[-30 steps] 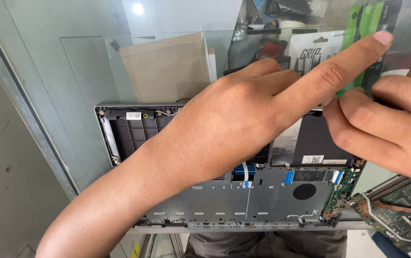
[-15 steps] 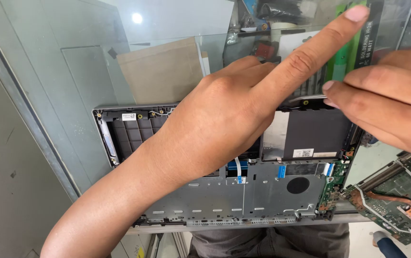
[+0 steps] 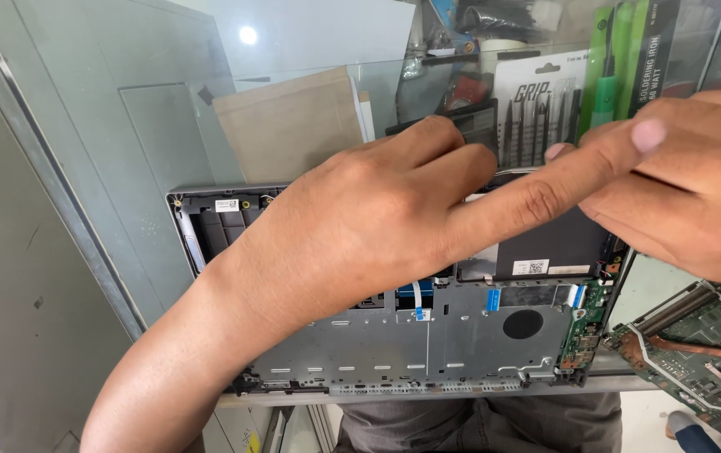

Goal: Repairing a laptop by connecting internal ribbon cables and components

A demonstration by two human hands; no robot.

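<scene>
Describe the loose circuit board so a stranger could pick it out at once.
Start at the opened laptop chassis lying on the glass table. Just past its right edge, below the right hand, lies the circuit board: green, with copper-coloured heat pipes, unlike the grey metal chassis.

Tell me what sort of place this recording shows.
Most likely an electronics repair bench. An opened laptop chassis lies on a glass table, a removed circuit board sits beside it, and packaged precision screwdrivers lie behind both hands.

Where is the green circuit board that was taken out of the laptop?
In the head view, the green circuit board lies at the lower right, just beside the right edge of the opened laptop chassis and below the right hand.
</scene>
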